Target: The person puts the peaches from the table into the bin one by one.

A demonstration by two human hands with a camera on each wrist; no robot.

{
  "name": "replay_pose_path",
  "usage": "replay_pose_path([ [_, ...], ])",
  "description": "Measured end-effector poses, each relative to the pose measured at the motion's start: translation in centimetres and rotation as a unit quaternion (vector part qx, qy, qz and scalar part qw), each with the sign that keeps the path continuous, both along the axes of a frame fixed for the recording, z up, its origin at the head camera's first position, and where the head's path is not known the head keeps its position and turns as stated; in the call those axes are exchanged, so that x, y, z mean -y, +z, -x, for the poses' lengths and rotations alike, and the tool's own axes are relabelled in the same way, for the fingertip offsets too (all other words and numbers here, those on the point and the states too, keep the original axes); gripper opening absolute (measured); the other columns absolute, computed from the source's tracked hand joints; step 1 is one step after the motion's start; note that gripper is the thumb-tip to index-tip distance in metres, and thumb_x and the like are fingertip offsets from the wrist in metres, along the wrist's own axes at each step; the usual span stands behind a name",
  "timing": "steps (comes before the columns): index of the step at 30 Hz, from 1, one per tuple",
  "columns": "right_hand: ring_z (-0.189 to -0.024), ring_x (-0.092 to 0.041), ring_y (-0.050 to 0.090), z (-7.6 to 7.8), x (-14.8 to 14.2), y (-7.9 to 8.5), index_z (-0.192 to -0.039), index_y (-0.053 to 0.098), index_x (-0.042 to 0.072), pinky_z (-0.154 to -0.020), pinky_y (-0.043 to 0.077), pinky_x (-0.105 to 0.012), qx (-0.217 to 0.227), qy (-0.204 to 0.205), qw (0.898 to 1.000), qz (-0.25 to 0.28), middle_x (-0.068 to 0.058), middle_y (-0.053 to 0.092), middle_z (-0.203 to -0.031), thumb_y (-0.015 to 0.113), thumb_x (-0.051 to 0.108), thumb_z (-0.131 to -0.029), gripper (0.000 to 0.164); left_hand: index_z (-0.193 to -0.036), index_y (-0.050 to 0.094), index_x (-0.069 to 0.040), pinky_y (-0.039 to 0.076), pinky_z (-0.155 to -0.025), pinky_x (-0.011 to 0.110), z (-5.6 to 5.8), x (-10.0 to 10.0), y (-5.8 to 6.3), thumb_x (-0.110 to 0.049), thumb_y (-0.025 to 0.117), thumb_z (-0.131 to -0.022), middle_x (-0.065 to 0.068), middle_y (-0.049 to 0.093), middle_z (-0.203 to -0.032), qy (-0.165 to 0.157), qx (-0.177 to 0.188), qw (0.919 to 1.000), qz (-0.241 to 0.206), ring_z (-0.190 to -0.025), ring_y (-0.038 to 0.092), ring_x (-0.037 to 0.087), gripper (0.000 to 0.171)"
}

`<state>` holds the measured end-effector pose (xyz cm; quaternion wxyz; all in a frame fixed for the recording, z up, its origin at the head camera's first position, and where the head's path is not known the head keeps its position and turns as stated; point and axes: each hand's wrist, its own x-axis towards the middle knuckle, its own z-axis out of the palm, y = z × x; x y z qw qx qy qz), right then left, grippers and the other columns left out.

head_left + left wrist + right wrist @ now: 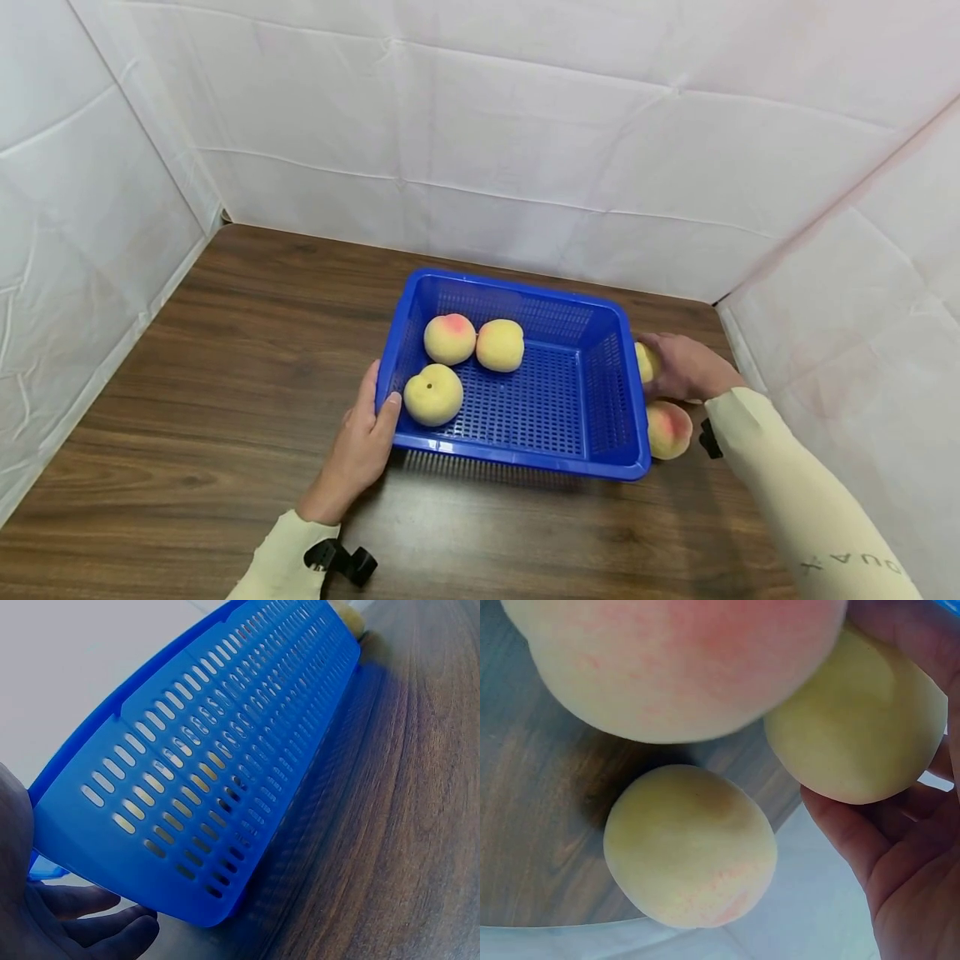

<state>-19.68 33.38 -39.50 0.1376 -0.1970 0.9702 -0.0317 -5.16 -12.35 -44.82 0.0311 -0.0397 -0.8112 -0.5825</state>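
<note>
A blue plastic basket point(517, 467) with slotted walls stands on the table, three yellow-pink peaches point(433, 395) grouped in its left part. At its left end my left hand point(365, 433) grips the rim, thumb on top and the other fingers outside against the wall point(172, 772). Beyond the basket's right side, my right hand point(686, 367) holds a peach point(855, 720) between thumb and fingers, partly hidden by the rim in the head view. Nearer me, another peach point(669, 430) is beside the basket. The right wrist view also shows a peach point(690, 847) on the table.
The brown wood-grain table point(225, 400) extends left of the basket and in front of it. White cloth sheets point(525, 117) hang behind the table and along both sides. A black strap mount point(341, 560) sits on the left wrist.
</note>
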Motion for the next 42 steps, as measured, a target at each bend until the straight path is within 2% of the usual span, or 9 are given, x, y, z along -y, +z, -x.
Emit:
replay_pose_path([
  [8,-0.082,-0.024,0.055,0.0,0.1,1.6,-0.131,0.049,0.0,-0.072,0.047,-0.042,-0.014,-0.003,1.0,-0.013,-0.01,0.06,-0.098,0.081,0.034,-0.067,0.079,-0.153,0.016,-0.013,0.032,-0.105,0.057,0.0,0.1,-0.3,-0.025,0.039,-0.105,0.02,0.038,-0.146,0.001,-0.017,0.9998,-0.005,-0.13,0.038,0.03,0.055],
  [14,-0.083,-0.025,0.055,0.1,0.0,2.4,-0.134,0.045,-0.002,-0.073,0.047,-0.044,-0.009,-0.013,1.0,-0.018,-0.015,0.06,-0.104,0.08,0.038,-0.068,0.085,-0.153,0.015,-0.012,0.031,-0.106,0.056,0.0,0.1,-0.2,-0.026,0.038,-0.105,0.019,0.037,-0.147,-0.002,-0.013,0.9999,-0.004,-0.131,0.037,0.029,0.055],
  [22,-0.084,-0.026,0.054,-0.1,-0.2,3.4,-0.133,0.046,-0.003,-0.073,0.048,-0.044,-0.01,-0.017,1.0,-0.02,-0.013,0.06,-0.1,0.081,0.044,-0.069,0.087,-0.153,0.014,-0.01,0.03,-0.106,0.057,0.0,0.1,-0.3,-0.026,0.039,-0.105,0.02,0.036,-0.147,-0.001,-0.013,0.9999,-0.002,-0.131,0.036,0.03,0.056],
  [29,-0.087,-0.029,0.055,-0.2,-0.3,4.4,-0.133,0.046,-0.006,-0.075,0.048,-0.047,-0.019,-0.009,0.999,-0.026,-0.018,0.061,-0.103,0.082,0.048,-0.069,0.091,-0.153,0.014,-0.012,0.031,-0.106,0.056,0.0,0.0,-0.2,-0.027,0.038,-0.105,0.019,0.035,-0.148,-0.001,-0.004,1.0,-0.003,-0.131,0.036,0.029,0.056],
  [36,-0.08,-0.025,0.055,0.0,-0.1,5.2,-0.129,0.049,-0.004,-0.071,0.049,-0.044,-0.018,-0.002,1.0,-0.022,-0.009,0.061,-0.092,0.081,0.047,-0.069,0.085,-0.153,0.013,-0.012,0.03,-0.106,0.055,-0.1,0.0,0.0,-0.027,0.038,-0.105,0.018,0.035,-0.148,-0.004,-0.004,1.0,-0.006,-0.131,0.036,0.028,0.056],
  [42,-0.078,-0.024,0.054,0.4,0.3,5.9,-0.125,0.051,-0.002,-0.068,0.047,-0.042,-0.021,0.002,1.0,-0.022,-0.007,0.06,-0.088,0.081,0.047,-0.07,0.079,-0.153,0.013,-0.013,0.03,-0.106,0.056,0.0,0.0,-0.1,-0.029,0.038,-0.105,0.017,0.034,-0.149,-0.003,-0.002,1.0,-0.007,-0.132,0.035,0.028,0.057],
])
